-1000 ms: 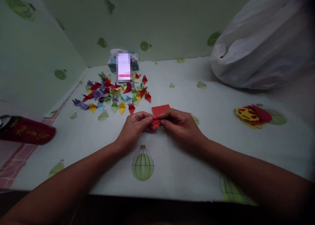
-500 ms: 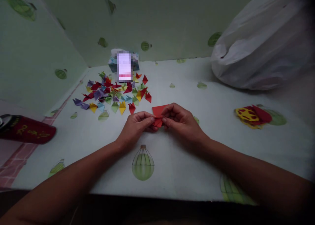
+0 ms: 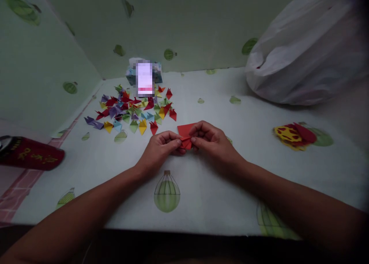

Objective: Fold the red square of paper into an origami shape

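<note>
Fingers (image 3: pixel 175 143) of left hand (image 3: pixel 157 148) and right hand (image 3: pixel 216 144) pinch red paper (image 3: pixel 185 129), frame centre; I see origami pieces (image 3: pixel 125 106) upper-left, lit screen (image 3: pixel 145 75) blocking tissue box (image 3: pixel 131 76), drink can (image 3: pixel 34 153) left, plastic bag (image 3: pixel 300 60) upper-right, balloon-print tablecloth (image 3: pixel 216 206), green wall (image 3: pixel 201 25).

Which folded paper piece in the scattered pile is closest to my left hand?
The red piece just beyond your left hand, immediately right of a yellow piece; every other piece in the pile lies farther off.

Large yellow characters (image 3: pixel 38 156), Chinese-looking, on the red can (image 3: pixel 32 154) at left — too soft for sure reading, smaller yellow marks near its dark rim, also unreadable, lit screen (image 3: pixel 145 77) — pixelated, no word legible
</note>
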Demonstrator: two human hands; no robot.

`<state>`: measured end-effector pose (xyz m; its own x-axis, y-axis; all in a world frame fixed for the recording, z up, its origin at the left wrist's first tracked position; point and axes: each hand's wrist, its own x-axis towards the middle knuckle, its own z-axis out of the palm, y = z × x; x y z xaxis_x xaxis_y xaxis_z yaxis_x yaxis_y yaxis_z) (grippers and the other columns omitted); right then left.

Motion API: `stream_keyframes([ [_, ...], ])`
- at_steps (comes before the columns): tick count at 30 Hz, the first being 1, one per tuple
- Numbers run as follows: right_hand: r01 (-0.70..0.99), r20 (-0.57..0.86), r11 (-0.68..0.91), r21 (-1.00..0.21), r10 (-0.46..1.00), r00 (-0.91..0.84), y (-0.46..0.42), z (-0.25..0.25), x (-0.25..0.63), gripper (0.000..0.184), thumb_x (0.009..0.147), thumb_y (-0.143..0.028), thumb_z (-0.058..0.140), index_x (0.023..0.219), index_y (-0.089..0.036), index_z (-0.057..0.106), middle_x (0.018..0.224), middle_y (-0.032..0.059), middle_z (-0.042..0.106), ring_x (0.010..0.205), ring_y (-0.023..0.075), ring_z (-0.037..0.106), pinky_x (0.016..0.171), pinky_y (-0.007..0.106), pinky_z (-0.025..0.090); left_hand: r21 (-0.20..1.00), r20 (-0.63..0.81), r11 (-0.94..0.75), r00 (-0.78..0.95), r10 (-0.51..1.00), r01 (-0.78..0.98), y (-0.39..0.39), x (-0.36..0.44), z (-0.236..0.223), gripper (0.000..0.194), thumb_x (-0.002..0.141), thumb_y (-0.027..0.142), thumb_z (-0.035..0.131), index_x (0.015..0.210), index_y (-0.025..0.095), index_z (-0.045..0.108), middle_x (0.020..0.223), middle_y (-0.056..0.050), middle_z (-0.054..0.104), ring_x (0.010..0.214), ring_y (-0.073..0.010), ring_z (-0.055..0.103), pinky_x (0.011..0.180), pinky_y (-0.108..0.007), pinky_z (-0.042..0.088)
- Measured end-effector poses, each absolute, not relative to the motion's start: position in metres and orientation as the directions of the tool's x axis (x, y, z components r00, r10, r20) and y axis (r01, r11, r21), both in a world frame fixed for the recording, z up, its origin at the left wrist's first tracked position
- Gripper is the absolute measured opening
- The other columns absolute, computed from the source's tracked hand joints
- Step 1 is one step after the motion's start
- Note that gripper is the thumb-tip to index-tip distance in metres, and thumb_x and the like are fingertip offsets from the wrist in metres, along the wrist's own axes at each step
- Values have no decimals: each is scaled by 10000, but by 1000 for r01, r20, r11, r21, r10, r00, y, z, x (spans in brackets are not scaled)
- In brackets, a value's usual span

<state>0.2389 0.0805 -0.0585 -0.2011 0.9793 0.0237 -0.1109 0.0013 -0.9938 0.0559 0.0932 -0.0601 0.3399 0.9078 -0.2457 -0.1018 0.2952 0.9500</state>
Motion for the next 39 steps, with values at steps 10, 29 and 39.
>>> stream_keyframes([
  [10, -169, -6, -41, -985, 979, -202, 79, -58, 235, 194, 714, -189, 714, 832, -206, 560, 789, -27, 595, 721, 125, 567, 652, 279, 435, 976, -141, 186, 327, 935, -110, 91, 57, -61, 218, 757, 278, 794, 878, 149, 667, 763, -11, 743, 703, -133, 707, 719, -263, 578],
  [29, -187, 5, -39, -982, 974, -226, 78, -59, 236, 217, 740, -176, 707, 859, -206, 528, 767, -43, 571, 686, 105, 543, 633, 269, 402, 988, -95, 125, 289, 952, -86, 92, 56, -61, 103, 739, 206, 780, 814, 169, 721, 788, -2, 724, 716, -106, 661, 699, -223, 534],
  [39, -242, 49, 3, -970, 981, -185, 78, -63, 235, 222, 727, -138, 720, 829, -206, 535, 762, -51, 542, 669, 93, 506, 597, 250, 395, 996, -74, 86, 272, 959, -33, 92, 55, -59, 64, 723, 190, 768, 777, 178, 735, 763, -1, 719, 691, -100, 634, 657, -209, 489],
])
